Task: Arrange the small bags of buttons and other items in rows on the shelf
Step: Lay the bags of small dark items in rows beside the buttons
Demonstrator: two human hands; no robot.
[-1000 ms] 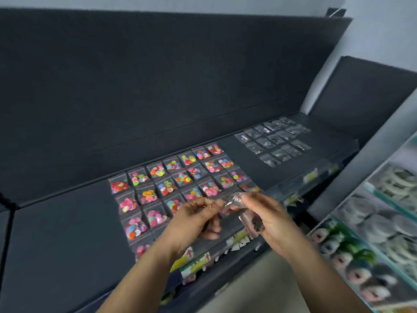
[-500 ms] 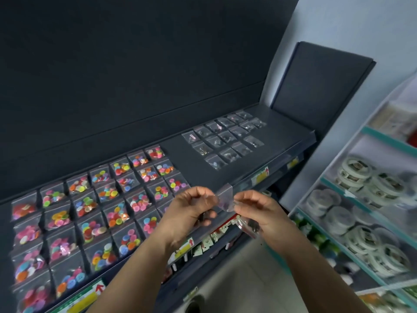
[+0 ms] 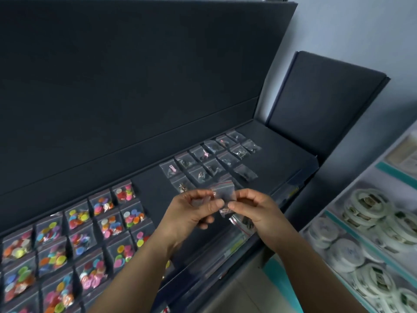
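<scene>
A long shelf (image 3: 282, 154) lined in dark grey felt runs from the lower left of the frame to the centre right. A tall back panel (image 3: 135, 86) of the same dark material fills the upper left, and a shorter side panel (image 3: 327, 105) closes the right end. Pale wall (image 3: 349, 30) shows in the upper right.

Bags of coloured buttons (image 3: 79, 233) lie in rows at the lower left. Clear bags of small dark items (image 3: 209, 159) lie in rows right of centre, apart from them.

In the centre, above the shelf's front edge, the left hand (image 3: 191, 213) and right hand (image 3: 255, 211) both pinch a small clear bag (image 3: 223, 193) between thumb and fingertips. The right hand's curled fingers also hold spare bags (image 3: 241, 222).

A teal-edged rack (image 3: 383, 172) of white reels (image 3: 347, 251) stands at the lower right.
</scene>
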